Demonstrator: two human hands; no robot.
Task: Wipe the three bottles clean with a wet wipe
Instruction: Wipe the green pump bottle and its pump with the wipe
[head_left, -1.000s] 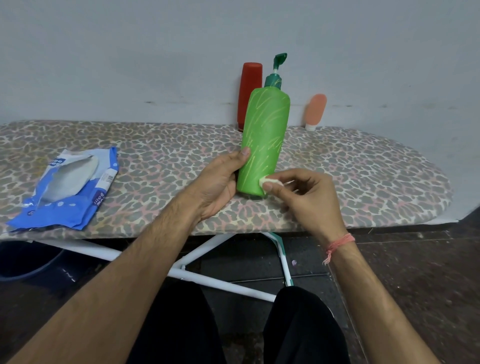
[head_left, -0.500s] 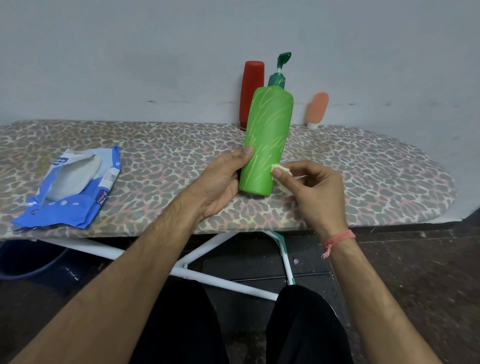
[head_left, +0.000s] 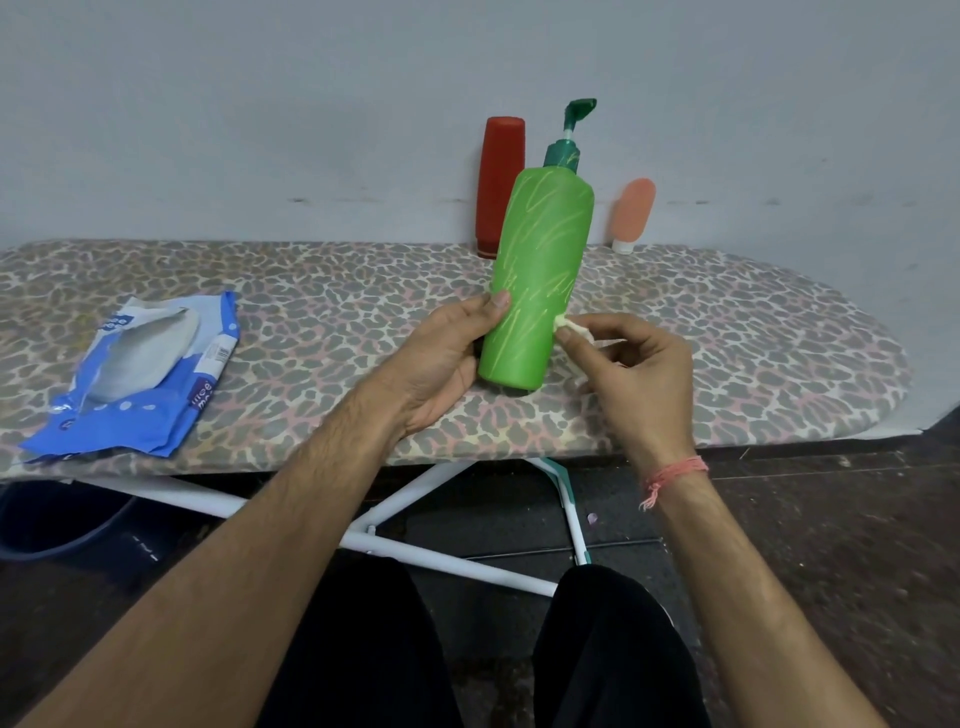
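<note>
At the near edge of the ironing board (head_left: 753, 332), the green pump bottle (head_left: 535, 280) is gripped by the left hand (head_left: 441, 358) and rubbed with a wet wipe (head_left: 569, 326) pinched in the right hand (head_left: 639, 374), so turning it seems needed next, while the red bottle (head_left: 500, 187) and peach bottle (head_left: 631, 213) are left waiting by the wall.

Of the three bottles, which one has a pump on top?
The green bottle, gripped by the left hand, has a dark green pump. The red bottle and the small peach bottle behind it have none.
</note>
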